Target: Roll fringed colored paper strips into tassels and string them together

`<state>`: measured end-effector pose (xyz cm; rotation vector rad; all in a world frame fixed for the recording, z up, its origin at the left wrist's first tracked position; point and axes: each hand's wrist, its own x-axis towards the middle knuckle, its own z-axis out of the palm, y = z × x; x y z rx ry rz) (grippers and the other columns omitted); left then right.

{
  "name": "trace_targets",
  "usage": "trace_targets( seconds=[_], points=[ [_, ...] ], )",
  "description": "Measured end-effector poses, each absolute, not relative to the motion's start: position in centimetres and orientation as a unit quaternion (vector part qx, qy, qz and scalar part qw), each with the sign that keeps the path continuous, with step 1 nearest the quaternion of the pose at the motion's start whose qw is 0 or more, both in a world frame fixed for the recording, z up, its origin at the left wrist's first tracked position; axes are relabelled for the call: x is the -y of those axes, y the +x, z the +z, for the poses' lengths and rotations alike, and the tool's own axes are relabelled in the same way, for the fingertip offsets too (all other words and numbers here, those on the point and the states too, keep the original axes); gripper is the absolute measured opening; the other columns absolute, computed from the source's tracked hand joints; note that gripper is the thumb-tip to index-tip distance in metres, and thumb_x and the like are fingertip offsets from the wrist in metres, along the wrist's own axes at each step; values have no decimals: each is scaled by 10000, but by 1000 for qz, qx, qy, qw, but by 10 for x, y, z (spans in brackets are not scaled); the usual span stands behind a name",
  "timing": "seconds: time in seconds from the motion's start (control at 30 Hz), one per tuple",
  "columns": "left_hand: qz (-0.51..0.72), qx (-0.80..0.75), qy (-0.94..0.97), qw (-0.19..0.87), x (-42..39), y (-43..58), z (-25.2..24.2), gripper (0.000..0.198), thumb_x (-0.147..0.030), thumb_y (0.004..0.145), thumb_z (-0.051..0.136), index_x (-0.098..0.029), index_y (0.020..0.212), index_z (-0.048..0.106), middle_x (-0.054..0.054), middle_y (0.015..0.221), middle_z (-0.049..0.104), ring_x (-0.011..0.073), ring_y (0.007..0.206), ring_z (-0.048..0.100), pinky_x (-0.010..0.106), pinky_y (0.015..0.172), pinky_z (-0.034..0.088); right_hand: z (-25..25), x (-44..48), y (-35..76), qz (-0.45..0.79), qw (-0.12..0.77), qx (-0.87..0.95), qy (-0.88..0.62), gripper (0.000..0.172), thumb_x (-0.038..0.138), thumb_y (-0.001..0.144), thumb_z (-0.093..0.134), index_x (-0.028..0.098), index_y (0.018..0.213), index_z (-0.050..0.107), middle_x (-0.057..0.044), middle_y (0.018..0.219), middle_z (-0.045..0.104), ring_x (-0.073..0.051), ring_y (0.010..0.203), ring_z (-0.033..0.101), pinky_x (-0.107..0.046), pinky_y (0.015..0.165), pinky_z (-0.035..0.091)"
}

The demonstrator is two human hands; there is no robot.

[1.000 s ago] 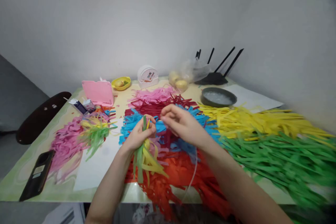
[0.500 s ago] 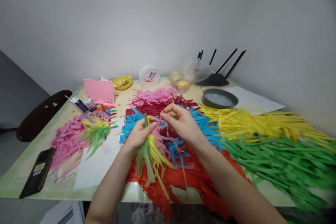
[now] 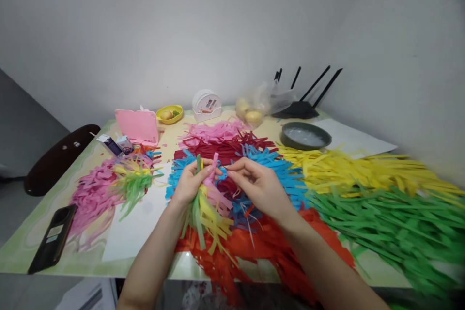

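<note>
My left hand (image 3: 192, 181) is closed round a bunch of tissue-paper tassels over the middle of the table. Among them are a green tassel (image 3: 198, 218), a yellow tassel (image 3: 214, 218) and a pink tassel (image 3: 215, 167), whose narrow top stands up past the fingers. Just to the right, my right hand (image 3: 256, 184) pinches thumb and forefinger together at a small dark spot too fine to make out. Below the hands, dark red and blue tassel strips show, and a thin white string (image 3: 251, 237) hangs in front of the red paper fringe (image 3: 261, 247).
Blue fringe (image 3: 286, 174), yellow fringe (image 3: 356, 172) and green fringe (image 3: 392, 223) spread to the right. A finished-looking tassel bunch (image 3: 134, 179) lies left, near a phone (image 3: 54, 237) and a pink tablet case (image 3: 137, 127). Behind stand a dark bowl (image 3: 305, 144) and a router (image 3: 300, 109).
My right hand has let go of the pink tassel's top and moved slightly right and down. The pink top now points upward beside my left fingers.
</note>
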<state>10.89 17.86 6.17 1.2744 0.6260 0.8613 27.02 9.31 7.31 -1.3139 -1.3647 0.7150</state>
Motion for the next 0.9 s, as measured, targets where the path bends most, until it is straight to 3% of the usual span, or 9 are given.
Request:
trace_targets(
  seconds=[0.43, 0.7, 0.77, 0.9],
  points=[
    [344, -252, 581, 693, -178, 106, 62, 310, -429, 738, 745, -146, 834, 661, 39, 753, 715, 139, 661, 630, 243, 685, 476, 75, -91, 268, 278, 537, 568, -559, 181, 346, 880, 577, 177, 842, 627, 9, 658, 599, -118, 561, 485, -244, 528, 344],
    [333, -258, 672, 609, -177, 105, 59, 273, -417, 834, 648, -150, 870, 689, 45, 794, 710, 175, 775, 633, 281, 789, 457, 77, -92, 269, 277, 511, 581, -570, 165, 337, 880, 573, 186, 829, 619, 19, 618, 581, -122, 546, 492, -246, 522, 350],
    [331, -270, 691, 583, -175, 105, 60, 274, -414, 835, 644, -150, 874, 703, 46, 806, 708, 185, 794, 628, 285, 801, 452, 77, -93, 270, 305, 511, 574, -563, 165, 336, 872, 584, 189, 943, 609, 41, 588, 563, -118, 518, 485, -238, 501, 355],
    [331, -299, 709, 546, -175, 106, 60, 280, -408, 805, 674, -145, 881, 733, 46, 818, 713, 185, 773, 612, 275, 764, 447, 76, -97, 272, 414, 506, 552, -517, 468, 347, 853, 606, 189, 1272, 471, 75, 591, 580, -104, 441, 472, -217, 431, 389]
  ],
)
